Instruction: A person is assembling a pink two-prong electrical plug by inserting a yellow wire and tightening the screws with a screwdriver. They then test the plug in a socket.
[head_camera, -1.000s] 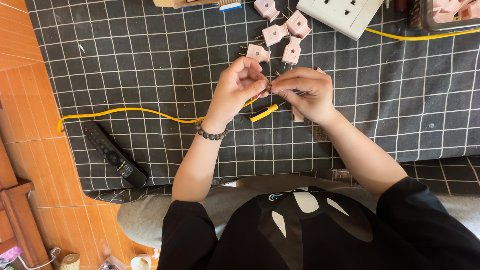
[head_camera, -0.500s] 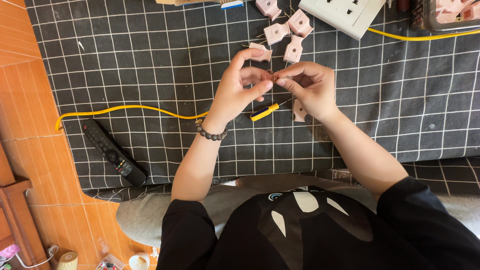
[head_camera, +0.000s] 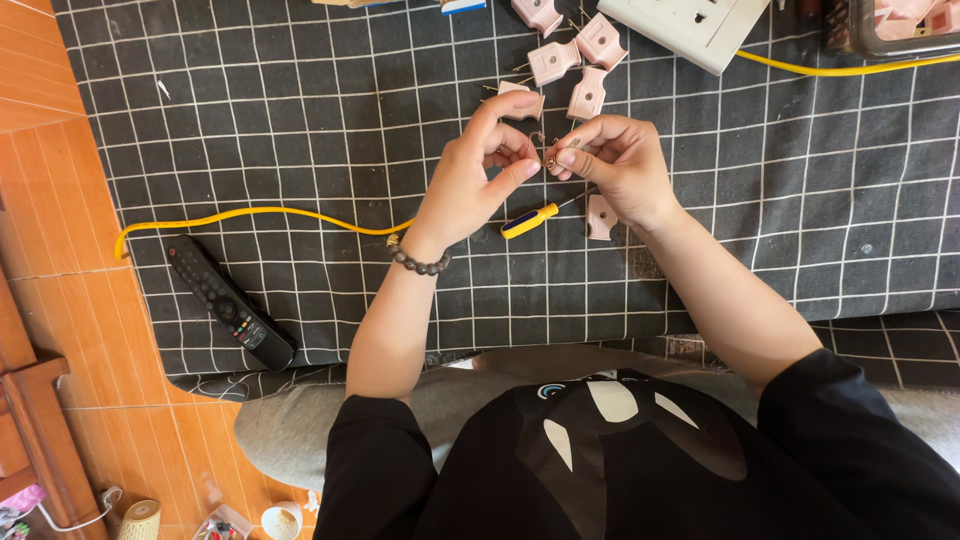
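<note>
Sitting over a black cloth (head_camera: 300, 120) with a white grid, a person brings both hands together above its middle. The left hand (head_camera: 478, 172) has its thumb and first fingers pinched toward the right hand (head_camera: 612, 165), and the right hand's fingertips are pinched too. Between them sits a tiny metal part (head_camera: 549, 160), brassy in colour; it is too small to say for sure which hand grips it, though both sets of fingertips seem to touch it. A thin wire loop (head_camera: 538, 137) shows just above the fingers.

Below the hands, on the cloth, lies a small screwdriver (head_camera: 532, 220) with a yellow handle, and just beside it, under the right wrist, a pink plug shell (head_camera: 601, 217). More pink plug shells (head_camera: 570, 65) lie in a loose group just beyond the hands, near a white socket block (head_camera: 690, 25) at the top edge. A yellow cable (head_camera: 260, 214) runs across the cloth from the left and passes behind the left wrist, which wears a dark bead bracelet (head_camera: 420, 263). Another stretch of yellow cable leaves the socket block to the right.

A black remote control (head_camera: 228, 302) lies at an angle near the cloth's left corner, well apart from the hands. The floor (head_camera: 50, 200) to the left is orange-brown tile.
</note>
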